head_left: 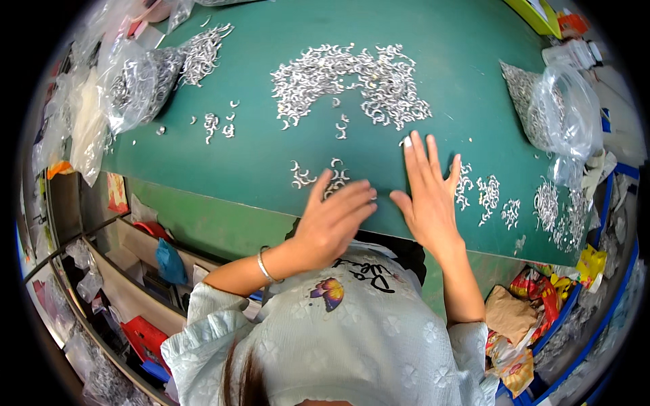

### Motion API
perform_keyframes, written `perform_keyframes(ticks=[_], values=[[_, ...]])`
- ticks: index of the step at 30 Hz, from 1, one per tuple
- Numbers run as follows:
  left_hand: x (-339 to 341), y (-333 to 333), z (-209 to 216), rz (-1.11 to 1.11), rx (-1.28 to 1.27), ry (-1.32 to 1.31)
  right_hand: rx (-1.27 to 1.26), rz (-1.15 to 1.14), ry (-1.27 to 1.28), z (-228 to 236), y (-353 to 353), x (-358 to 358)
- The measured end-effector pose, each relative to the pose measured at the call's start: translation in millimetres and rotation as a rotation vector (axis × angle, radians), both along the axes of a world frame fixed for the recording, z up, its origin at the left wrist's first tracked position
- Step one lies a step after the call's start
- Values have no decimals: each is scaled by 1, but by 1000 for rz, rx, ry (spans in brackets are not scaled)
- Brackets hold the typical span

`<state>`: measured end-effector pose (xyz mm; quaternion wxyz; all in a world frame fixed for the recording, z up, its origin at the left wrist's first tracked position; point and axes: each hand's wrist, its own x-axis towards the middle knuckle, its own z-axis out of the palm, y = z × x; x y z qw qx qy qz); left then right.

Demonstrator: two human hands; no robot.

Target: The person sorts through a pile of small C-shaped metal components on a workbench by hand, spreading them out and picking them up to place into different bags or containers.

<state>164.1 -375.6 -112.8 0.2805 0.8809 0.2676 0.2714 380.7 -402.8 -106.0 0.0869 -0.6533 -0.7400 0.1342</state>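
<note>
Small curved silvery metal pieces, shaped like crescents, lie in a large pile (345,78) on the green table (271,145). My left hand (335,220), a bangle on its wrist, hovers or rests near the table's front edge, fingers stretched out and slightly blurred. It partly covers a small group of pieces (337,168); another little cluster (301,174) lies just left of it. My right hand (428,193) is spread flat, fingertips just below the pile's right end. Beside it, on the right, sits a further small heap (464,184). Neither hand visibly holds anything.
Clear plastic bags of the same pieces stand at the left (145,81) and the right (548,108). More small heaps (489,196) line the right front edge. A drawer unit (128,271) is below left; a blue-framed rack with wrappers (542,298) is below right.
</note>
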Motion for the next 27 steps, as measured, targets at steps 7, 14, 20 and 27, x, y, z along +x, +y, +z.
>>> perform_keyframes(ticks=[7, 14, 20, 27], values=[[-30, -17, -15, 126, -10, -216, -152, 233, 166, 17, -4, -19], [-55, -8, -16, 473, 46, -9, -208, 299, 152, 14, -9, -38], [-51, -8, -15, 467, -25, 30, -206, 202, 1, 10, -11, -42], [-62, 8, -18, 569, 39, -37, -156, 250, -15, 9, 9, -60]])
